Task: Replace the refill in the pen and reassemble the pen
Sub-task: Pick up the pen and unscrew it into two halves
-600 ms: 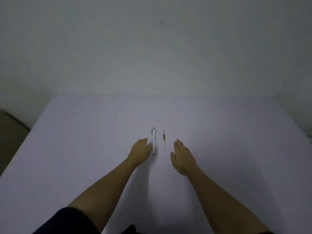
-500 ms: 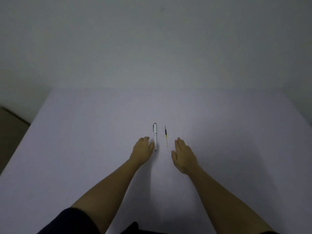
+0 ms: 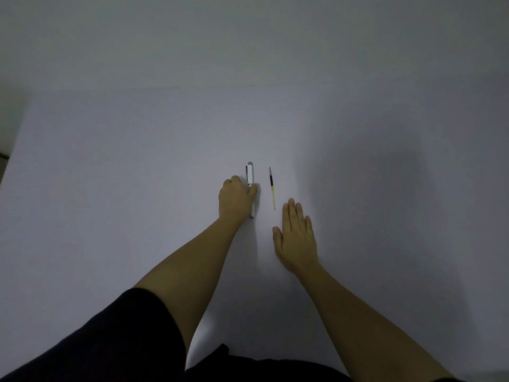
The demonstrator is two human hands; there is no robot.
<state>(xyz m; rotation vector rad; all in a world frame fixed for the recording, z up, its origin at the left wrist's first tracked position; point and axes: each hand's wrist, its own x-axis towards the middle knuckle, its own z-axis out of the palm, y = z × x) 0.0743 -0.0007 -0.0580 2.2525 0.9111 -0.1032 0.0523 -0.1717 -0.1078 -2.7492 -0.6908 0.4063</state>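
Note:
A white capped pen (image 3: 250,174) lies lengthwise on the white table (image 3: 110,175), its cap pointing away from me. My left hand (image 3: 236,199) is curled over the pen's near half, thumb and fingers closed around the barrel, which still rests on the table. A thin refill (image 3: 272,188), dark at the far tip with a yellow band and a pale tube, lies parallel a little to the right. My right hand (image 3: 296,238) rests flat and open on the table, fingertips just short of the refill's near end.
A plain wall (image 3: 248,37) rises behind the table's far edge. A strip of floor (image 3: 4,158) shows past the left edge. My dark sleeve (image 3: 110,340) fills the lower left.
My left hand has moved forward over the pen and closed on its barrel. The right hand has stayed flat in place. The view has shifted closer.

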